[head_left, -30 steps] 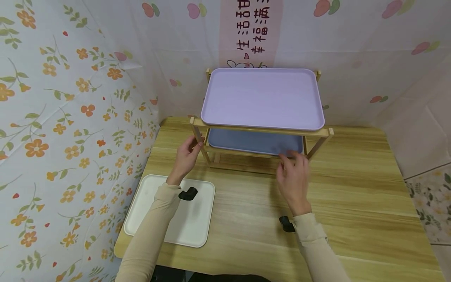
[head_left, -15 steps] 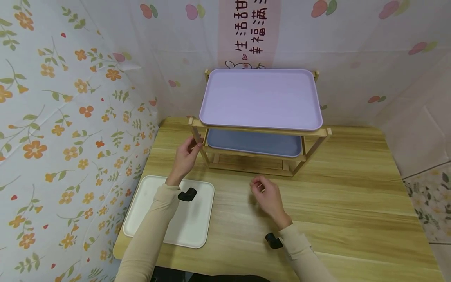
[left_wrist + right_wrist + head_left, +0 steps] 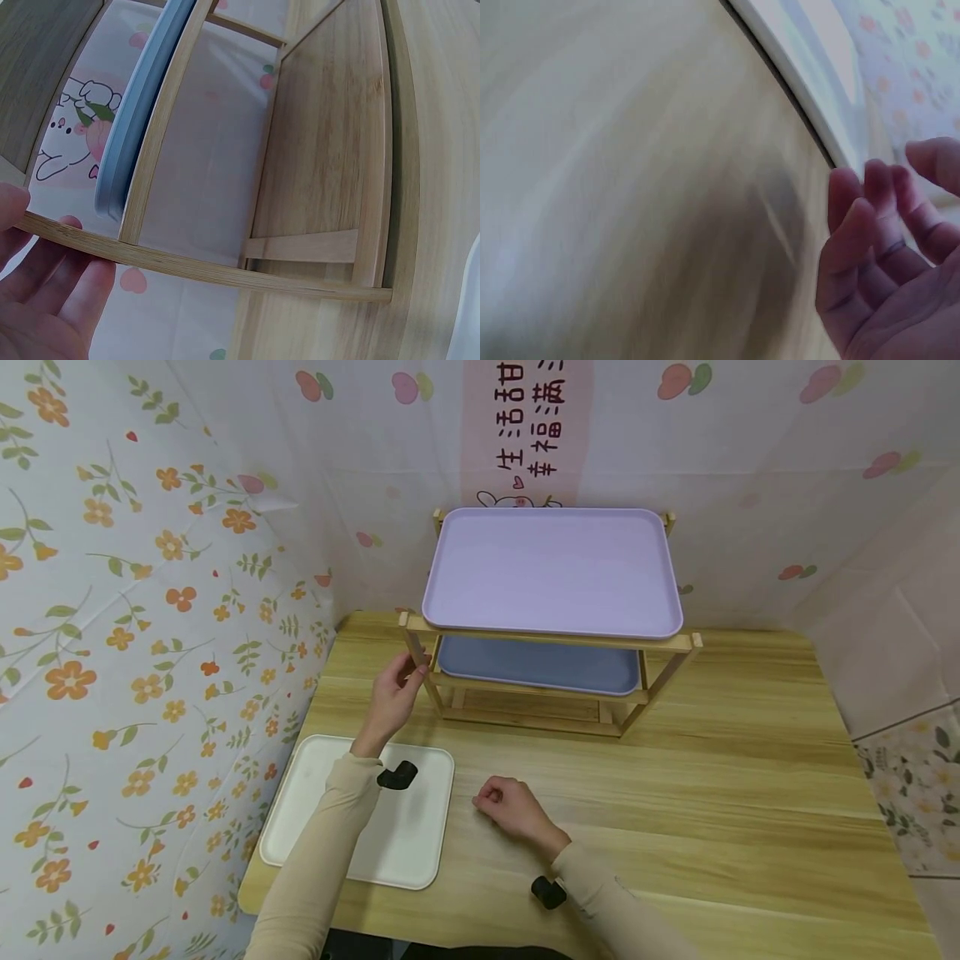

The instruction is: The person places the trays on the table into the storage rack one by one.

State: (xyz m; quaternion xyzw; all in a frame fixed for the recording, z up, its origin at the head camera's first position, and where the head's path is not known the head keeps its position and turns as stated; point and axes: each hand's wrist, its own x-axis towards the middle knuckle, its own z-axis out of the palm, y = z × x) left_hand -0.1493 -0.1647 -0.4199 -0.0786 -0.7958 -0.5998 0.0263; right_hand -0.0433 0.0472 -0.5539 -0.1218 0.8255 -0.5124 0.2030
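Rack in left grip, right grip loose

I could slide my right hand freely over the wood-grained worktop toward its right edge. Toward the back edge, the tiered pale wooden rack bars me; the flat white rectangular tray obstructs the front left.
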